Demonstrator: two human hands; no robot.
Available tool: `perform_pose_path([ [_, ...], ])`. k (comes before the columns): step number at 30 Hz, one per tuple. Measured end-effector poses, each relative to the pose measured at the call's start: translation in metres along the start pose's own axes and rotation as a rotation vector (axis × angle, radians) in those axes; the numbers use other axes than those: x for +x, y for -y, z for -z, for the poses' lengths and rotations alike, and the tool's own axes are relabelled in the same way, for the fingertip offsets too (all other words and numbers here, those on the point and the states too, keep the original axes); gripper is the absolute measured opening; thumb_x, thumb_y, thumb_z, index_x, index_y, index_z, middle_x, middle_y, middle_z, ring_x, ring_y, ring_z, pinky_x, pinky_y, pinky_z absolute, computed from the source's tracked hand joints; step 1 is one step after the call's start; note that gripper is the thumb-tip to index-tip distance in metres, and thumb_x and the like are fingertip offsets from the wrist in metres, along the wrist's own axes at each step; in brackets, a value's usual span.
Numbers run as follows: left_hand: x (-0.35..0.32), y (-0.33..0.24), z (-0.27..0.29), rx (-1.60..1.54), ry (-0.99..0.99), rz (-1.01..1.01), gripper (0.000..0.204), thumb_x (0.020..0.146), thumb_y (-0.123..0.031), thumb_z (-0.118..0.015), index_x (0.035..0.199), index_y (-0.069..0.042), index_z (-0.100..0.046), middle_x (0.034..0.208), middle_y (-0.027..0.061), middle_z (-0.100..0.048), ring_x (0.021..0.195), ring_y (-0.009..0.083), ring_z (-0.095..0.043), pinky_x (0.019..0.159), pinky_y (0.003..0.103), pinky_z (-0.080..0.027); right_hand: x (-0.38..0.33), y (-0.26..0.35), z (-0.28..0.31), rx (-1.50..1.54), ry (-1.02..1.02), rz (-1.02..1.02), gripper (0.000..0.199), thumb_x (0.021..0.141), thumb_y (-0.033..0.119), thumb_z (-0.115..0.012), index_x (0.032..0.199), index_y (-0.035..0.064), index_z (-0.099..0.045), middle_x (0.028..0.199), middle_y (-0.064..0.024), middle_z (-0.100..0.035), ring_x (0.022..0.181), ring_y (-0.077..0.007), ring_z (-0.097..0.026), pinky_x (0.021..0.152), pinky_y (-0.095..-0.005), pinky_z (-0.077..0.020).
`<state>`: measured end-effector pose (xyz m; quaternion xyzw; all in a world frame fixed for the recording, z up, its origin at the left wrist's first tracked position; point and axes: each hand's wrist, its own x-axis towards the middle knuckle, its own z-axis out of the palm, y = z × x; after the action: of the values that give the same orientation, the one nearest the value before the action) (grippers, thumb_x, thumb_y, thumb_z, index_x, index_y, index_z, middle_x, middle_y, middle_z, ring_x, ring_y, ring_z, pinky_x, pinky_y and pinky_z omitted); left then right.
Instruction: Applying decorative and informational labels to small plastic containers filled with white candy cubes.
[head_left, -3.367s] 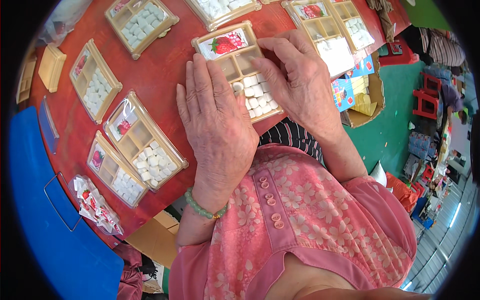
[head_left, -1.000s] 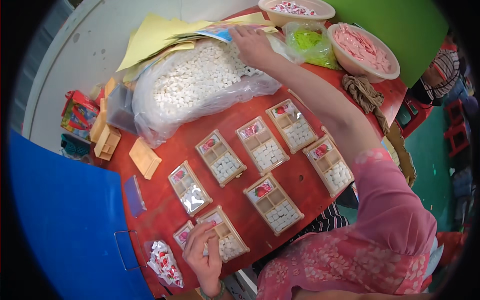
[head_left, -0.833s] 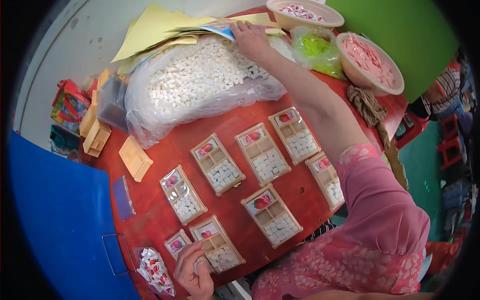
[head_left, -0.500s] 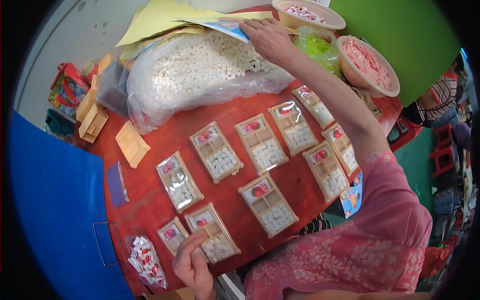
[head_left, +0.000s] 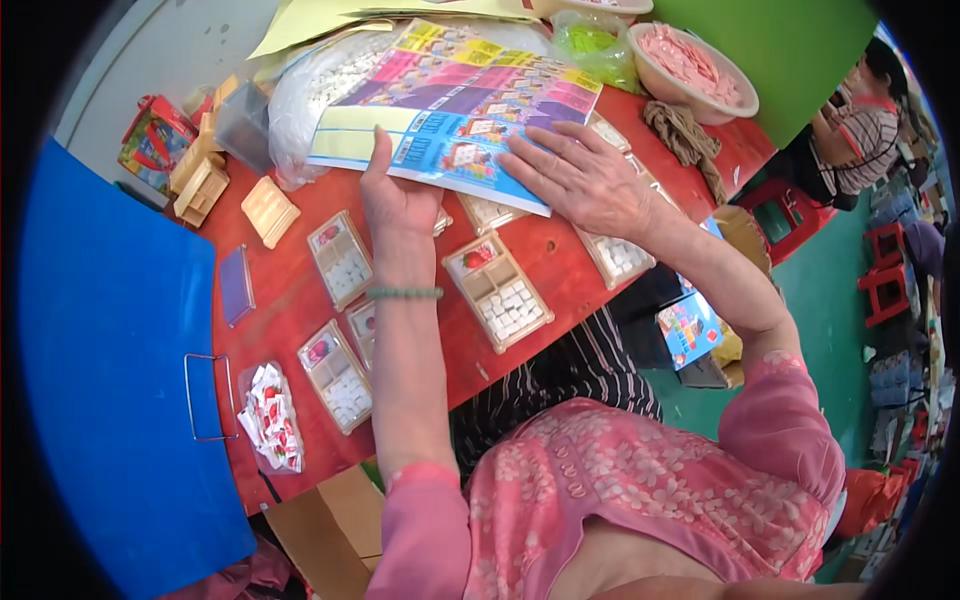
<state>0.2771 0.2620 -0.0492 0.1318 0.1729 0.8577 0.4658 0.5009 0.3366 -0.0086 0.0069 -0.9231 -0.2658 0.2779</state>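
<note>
A large colourful printed sheet tilts over the table, with blue, purple, pink and yellow bands and a pale bare patch at its near left corner. My left hand holds its near edge, thumb on top and the other fingers hidden below; a green bracelet circles that wrist. My right hand lies on the sheet's near right part with fingers stretched out. Below the sheet stand compartment trays holding small white blocks and red-printed packets, such as one tray in front of me. The sheet partly covers other trays and a bag of white blocks.
A bowl of pink pieces and a bag of green material sit at the back right, near a brown cloth. A bag of packets lies at the near left. Another person sits at far right.
The printed sheet has come from atop the bag of white blocks toward me. My left hand has moved up to its edge, and my right hand has come nearer, resting on it.
</note>
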Motion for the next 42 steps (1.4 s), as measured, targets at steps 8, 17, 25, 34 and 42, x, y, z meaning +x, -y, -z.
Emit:
perform_pose_path([
  [8,0.000,0.048,-0.040,-0.074,0.116,0.058,0.039,0.100,-0.019,-0.042,0.135,-0.002,-0.041,0.134,0.0167,-0.049,0.123,0.0331,-0.047,0.105,0.049,-0.039,-0.061,0.017,0.056,-0.046,0.021,-0.107,0.049,0.080,0.014,-0.053,0.128,0.0064,-0.055,0.127,-0.0097,-0.057,0.114,-0.0239,-0.057,0.097,-0.0393,-0.0443],
  [17,-0.107,0.102,-0.161,0.041,0.642,0.241,0.042,0.095,-0.026,-0.056,0.128,-0.002,-0.050,0.120,0.0100,-0.061,0.108,0.0223,-0.059,0.092,0.037,-0.048,-0.169,0.076,0.140,-0.174,-0.099,-0.404,0.049,0.075,-0.002,-0.066,0.122,0.0022,-0.055,0.128,-0.0210,-0.055,0.115,-0.0366,-0.056,0.095,-0.0445,-0.0455],
  [25,-0.156,0.162,-0.085,0.107,0.856,0.750,0.039,0.095,-0.029,-0.058,0.118,0.003,-0.058,0.102,0.0067,-0.066,0.087,0.0150,-0.065,0.076,0.031,-0.053,-0.224,0.202,0.156,0.255,0.212,-0.969,0.038,0.074,-0.003,-0.066,0.111,-0.0007,-0.061,0.109,-0.0156,-0.064,0.097,-0.0314,-0.062,0.084,-0.0387,-0.0496],
  [34,-0.171,0.192,-0.023,0.409,0.841,1.101,0.045,0.096,-0.035,-0.056,0.114,0.005,-0.060,0.102,0.0083,-0.067,0.088,0.0111,-0.063,0.076,0.027,-0.051,-0.210,0.195,0.165,0.038,-0.079,-1.120,0.015,0.079,-0.008,-0.061,0.093,-0.0015,-0.060,0.090,-0.0151,-0.063,0.080,-0.0283,-0.061,0.071,-0.0322,-0.0492],
  [42,-0.181,0.183,0.004,0.320,0.779,1.099,0.045,0.092,-0.018,-0.062,0.129,0.004,-0.050,0.122,0.0100,-0.059,0.111,0.0187,-0.056,0.096,0.033,-0.043,-0.271,0.181,0.122,0.509,-0.561,-2.171,0.038,0.100,0.037,-0.046,0.116,0.0046,-0.057,0.109,-0.0042,-0.061,0.100,-0.0141,-0.055,0.084,-0.0303,-0.0427],
])
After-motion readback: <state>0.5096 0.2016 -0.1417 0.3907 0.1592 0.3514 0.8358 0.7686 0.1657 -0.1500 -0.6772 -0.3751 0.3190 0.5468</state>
